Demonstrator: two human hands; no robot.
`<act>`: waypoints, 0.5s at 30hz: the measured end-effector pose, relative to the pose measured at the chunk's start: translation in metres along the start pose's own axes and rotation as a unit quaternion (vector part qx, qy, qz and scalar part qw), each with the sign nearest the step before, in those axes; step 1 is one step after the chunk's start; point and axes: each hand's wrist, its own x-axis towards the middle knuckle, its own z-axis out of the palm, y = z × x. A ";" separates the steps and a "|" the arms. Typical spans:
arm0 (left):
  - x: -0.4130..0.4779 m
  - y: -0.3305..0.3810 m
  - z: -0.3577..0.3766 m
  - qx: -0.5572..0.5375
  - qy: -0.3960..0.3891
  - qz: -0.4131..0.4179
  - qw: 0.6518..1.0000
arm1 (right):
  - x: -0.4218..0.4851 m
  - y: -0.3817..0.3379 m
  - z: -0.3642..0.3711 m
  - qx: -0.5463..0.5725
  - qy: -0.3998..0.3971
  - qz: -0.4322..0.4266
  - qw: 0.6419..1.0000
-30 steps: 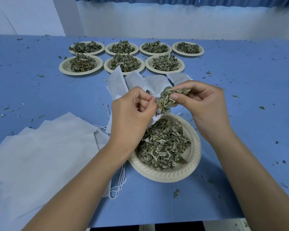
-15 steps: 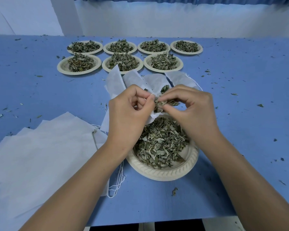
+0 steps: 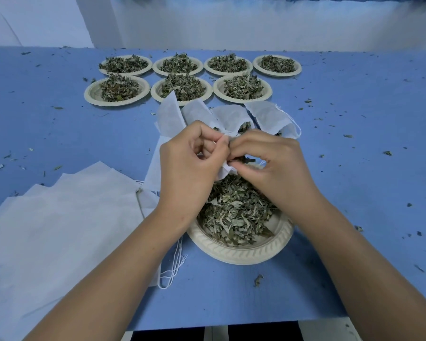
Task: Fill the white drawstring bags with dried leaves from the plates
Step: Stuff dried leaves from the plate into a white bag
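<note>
No words, labels, brands, numbers or signs can be read anywhere: the plates (image 3: 244, 254), white bags (image 3: 268, 116) and blue table (image 3: 354, 168) are all unmarked.

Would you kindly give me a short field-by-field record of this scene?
Left hand: pinches the mouth of a white fabric drawstring bag
Right hand: pinches dried green leaves at that mouth
Below hands: round cream paper plate of leaves
Far side: seven similar leaf-filled plates, two rows
Left: stack of flat white bags
Surface: blue table, scattered leaf bits
</note>
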 end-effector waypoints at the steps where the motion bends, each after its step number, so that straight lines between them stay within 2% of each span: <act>1: 0.001 -0.001 -0.001 0.001 0.010 -0.002 1.000 | 0.001 0.000 -0.002 0.028 -0.002 0.015 1.000; 3: 0.004 -0.001 -0.002 0.007 0.029 -0.004 1.000 | 0.001 0.001 -0.007 0.093 0.016 0.036 0.995; 5: 0.003 0.000 -0.002 0.000 0.021 0.002 1.000 | 0.000 -0.001 -0.007 0.109 0.059 0.037 0.992; 7: 0.000 0.003 -0.001 -0.019 -0.014 0.018 1.000 | -0.002 -0.005 -0.002 0.090 0.083 0.031 0.992; 10: -0.002 0.005 -0.001 -0.038 -0.036 0.034 0.998 | -0.004 -0.008 0.004 0.046 0.072 0.024 0.996; 13: 0.002 0.004 -0.003 -0.034 0.003 0.021 0.999 | -0.002 -0.004 -0.002 0.025 0.041 -0.035 0.998; 15: 0.004 0.002 -0.003 -0.023 0.032 0.010 0.999 | -0.001 -0.001 -0.009 0.008 0.089 -0.057 0.994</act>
